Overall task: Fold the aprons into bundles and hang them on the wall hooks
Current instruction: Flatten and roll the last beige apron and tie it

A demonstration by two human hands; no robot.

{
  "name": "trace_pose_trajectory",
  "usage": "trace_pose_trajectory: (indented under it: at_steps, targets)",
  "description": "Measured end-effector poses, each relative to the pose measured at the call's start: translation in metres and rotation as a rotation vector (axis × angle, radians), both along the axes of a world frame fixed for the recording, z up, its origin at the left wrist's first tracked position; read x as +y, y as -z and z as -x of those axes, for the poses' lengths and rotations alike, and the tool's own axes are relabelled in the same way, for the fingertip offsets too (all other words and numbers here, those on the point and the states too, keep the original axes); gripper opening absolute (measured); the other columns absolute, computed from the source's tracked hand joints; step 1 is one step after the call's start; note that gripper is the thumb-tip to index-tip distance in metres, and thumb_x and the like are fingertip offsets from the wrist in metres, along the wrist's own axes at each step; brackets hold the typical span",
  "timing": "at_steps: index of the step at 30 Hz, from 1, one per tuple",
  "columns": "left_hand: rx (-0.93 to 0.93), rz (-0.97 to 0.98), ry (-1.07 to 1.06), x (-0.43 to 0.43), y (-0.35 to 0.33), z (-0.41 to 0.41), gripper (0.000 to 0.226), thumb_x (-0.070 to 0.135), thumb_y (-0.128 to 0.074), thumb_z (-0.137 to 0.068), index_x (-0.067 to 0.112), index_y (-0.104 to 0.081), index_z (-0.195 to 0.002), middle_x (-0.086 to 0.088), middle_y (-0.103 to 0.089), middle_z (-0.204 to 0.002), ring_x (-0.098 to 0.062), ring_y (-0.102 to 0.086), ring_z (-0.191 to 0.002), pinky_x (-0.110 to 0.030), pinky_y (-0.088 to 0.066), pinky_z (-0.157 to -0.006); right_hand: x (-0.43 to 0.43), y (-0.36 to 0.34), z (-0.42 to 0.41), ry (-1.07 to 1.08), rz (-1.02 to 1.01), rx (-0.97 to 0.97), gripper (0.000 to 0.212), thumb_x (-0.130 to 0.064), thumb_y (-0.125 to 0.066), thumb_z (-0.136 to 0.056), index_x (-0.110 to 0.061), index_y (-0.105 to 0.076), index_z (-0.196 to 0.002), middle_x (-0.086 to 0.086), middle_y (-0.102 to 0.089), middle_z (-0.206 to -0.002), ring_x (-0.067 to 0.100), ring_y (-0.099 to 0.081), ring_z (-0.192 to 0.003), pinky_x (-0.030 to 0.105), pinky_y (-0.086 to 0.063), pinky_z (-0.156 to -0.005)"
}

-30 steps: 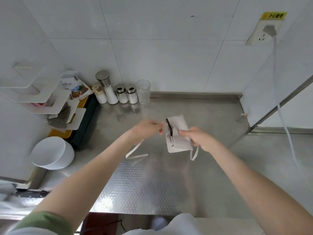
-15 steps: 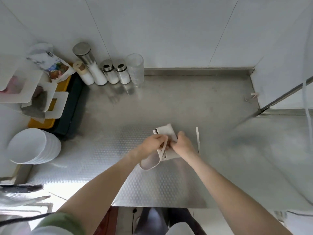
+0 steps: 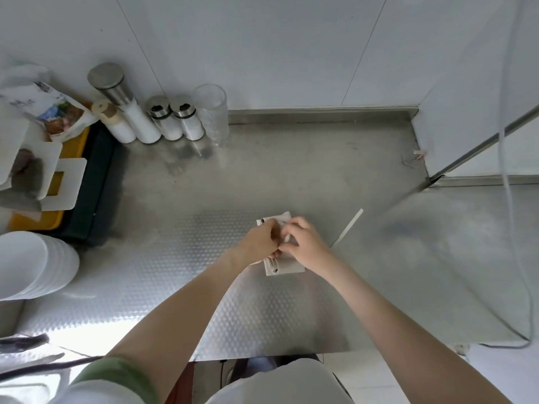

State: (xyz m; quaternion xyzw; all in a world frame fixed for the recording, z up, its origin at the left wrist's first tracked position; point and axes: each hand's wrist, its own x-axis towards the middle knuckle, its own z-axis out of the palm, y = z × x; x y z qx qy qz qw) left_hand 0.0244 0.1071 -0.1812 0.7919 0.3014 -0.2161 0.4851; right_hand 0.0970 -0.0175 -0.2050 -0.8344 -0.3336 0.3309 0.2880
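A person's two hands meet over a folded apron (image 3: 287, 268) at the centre of the frame, on a stainless-steel surface (image 3: 291, 170) set into a white-tiled corner. The pale cloth lies as a small rectangular bundle on the dimpled part of the metal. Its upper corner shows above the knuckles and its lower end juts out beneath the wrists.

The left hand (image 3: 259, 242) comes in from the lower left with its fingers curled tight, gripping the bundle's left edge, fingertips tucked under. The right hand (image 3: 306, 242) comes in from the lower right with its fingers bent, pinching the cloth on top of the bundle. Whether it pinches a fold or a tie end cannot be told. The two hands touch at the fingertips.

A flat white strap (image 3: 348, 228) runs diagonally up and right from beside the right hand and lies straight on the metal.

At the upper left, against the wall, stands a row of containers: a tall steel-capped shaker (image 3: 116, 91), a small white bottle (image 3: 112, 118), two short steel-topped shakers (image 3: 175, 118) and a clear glass (image 3: 213, 112). Further left, a white rack (image 3: 70, 182) stands over a yellow and black tray (image 3: 96, 182). A stack of white bowls (image 3: 32, 263) sits at the left edge. A pale cable (image 3: 507, 170) hangs down the right side of the frame.
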Motion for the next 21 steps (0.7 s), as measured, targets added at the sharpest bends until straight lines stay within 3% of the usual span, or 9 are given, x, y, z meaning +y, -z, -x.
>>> trace_pose_trajectory:
  at_steps: [2,5,7,10,13,14,15,18,21]
  targets:
    - [0.044,-0.036,0.004,-0.002,-0.003,-0.006,0.023,0.013,-0.056,-0.090,0.003,-0.049,-0.110,-0.013,-0.064,-0.098,-0.018,-0.063,-0.075,-0.024,-0.051,-0.064,-0.005,0.000,-0.005,-0.063,0.061,-0.025,0.016,-0.022,-0.068,-0.087,-0.007,-0.063,-0.088,-0.002,-0.046,-0.113,0.017,-0.041,-0.113,0.028,-0.034,-0.097]
    - [0.168,-0.250,0.119,-0.003,-0.001,-0.017,0.057,0.022,-0.056,-0.095,-0.008,-0.030,-0.136,-0.019,-0.055,-0.128,-0.031,-0.055,-0.116,-0.030,-0.043,-0.084,-0.016,-0.015,-0.014,0.000,0.190,0.017,0.034,-0.042,-0.051,-0.096,-0.015,-0.061,-0.079,0.000,-0.049,-0.091,0.019,-0.050,-0.092,0.035,-0.042,-0.084]
    - [0.208,-0.384,0.212,-0.006,0.001,-0.022,0.046,0.010,-0.042,-0.099,-0.009,-0.027,-0.139,-0.021,-0.051,-0.134,-0.033,-0.053,-0.122,-0.033,-0.042,-0.093,-0.028,-0.022,-0.025,0.061,0.305,0.006,0.047,-0.049,-0.040,-0.098,-0.016,-0.055,-0.068,0.005,-0.054,-0.079,0.024,-0.052,-0.082,0.034,-0.038,-0.072]
    - [0.261,-0.623,0.381,-0.017,0.003,-0.023,0.045,0.002,-0.041,-0.098,-0.006,-0.026,-0.140,-0.018,-0.052,-0.133,-0.032,-0.056,-0.119,-0.037,-0.046,-0.093,-0.046,-0.026,-0.038,0.069,0.440,-0.102,0.040,-0.038,-0.050,-0.095,-0.018,-0.045,-0.061,-0.001,-0.050,-0.065,0.023,-0.050,-0.075,0.031,-0.033,-0.058]
    - [0.152,-0.948,0.671,-0.033,0.009,-0.026,0.040,0.005,-0.042,-0.096,0.001,-0.034,-0.135,-0.013,-0.052,-0.129,-0.028,-0.050,-0.120,-0.033,-0.040,-0.095,-0.053,-0.024,-0.040,0.027,0.451,-0.104,0.020,-0.016,-0.055,-0.091,-0.024,-0.050,-0.073,-0.002,-0.058,-0.082,0.023,-0.056,-0.087,0.028,-0.039,-0.065]
    - [0.070,-1.040,0.770,-0.039,0.012,-0.029,0.037,0.009,-0.041,-0.097,0.006,-0.037,-0.134,-0.011,-0.050,-0.129,-0.027,-0.045,-0.120,-0.033,-0.036,-0.098,-0.055,-0.022,-0.040,0.027,0.431,-0.092,0.013,-0.009,-0.052,-0.090,-0.022,-0.056,-0.086,0.001,-0.062,-0.093,0.023,-0.058,-0.094,0.027,-0.041,-0.073]
    - [-0.029,-1.100,0.861,-0.042,0.016,-0.030,0.036,0.011,-0.039,-0.098,0.009,-0.038,-0.134,-0.009,-0.046,-0.130,-0.026,-0.041,-0.121,-0.033,-0.032,-0.100,-0.056,-0.020,-0.039,0.021,0.408,-0.099,0.021,-0.004,-0.050,-0.090,-0.018,-0.060,-0.101,0.003,-0.063,-0.102,0.024,-0.057,-0.100,0.026,-0.040,-0.078]
    - [-0.262,-0.923,1.016,-0.047,0.030,-0.028,0.044,0.010,-0.049,-0.094,0.007,-0.034,-0.136,-0.009,-0.044,-0.130,-0.026,-0.038,-0.123,-0.030,-0.028,-0.103,-0.056,-0.014,-0.038,-0.002,0.349,-0.144,0.035,0.001,-0.048,-0.089,-0.012,-0.060,-0.120,0.009,-0.060,-0.113,0.026,-0.054,-0.109,0.029,-0.041,-0.088]
    - [-0.203,-0.681,0.968,-0.045,0.042,-0.027,0.037,0.015,-0.055,-0.092,0.009,-0.044,-0.127,-0.006,-0.051,-0.125,-0.024,-0.043,-0.117,-0.028,-0.027,-0.098,-0.057,-0.011,-0.041,-0.072,0.436,-0.207,0.025,-0.015,-0.059,-0.091,-0.013,-0.065,-0.115,0.008,-0.056,-0.116,0.025,-0.048,-0.118,0.030,-0.039,-0.095]
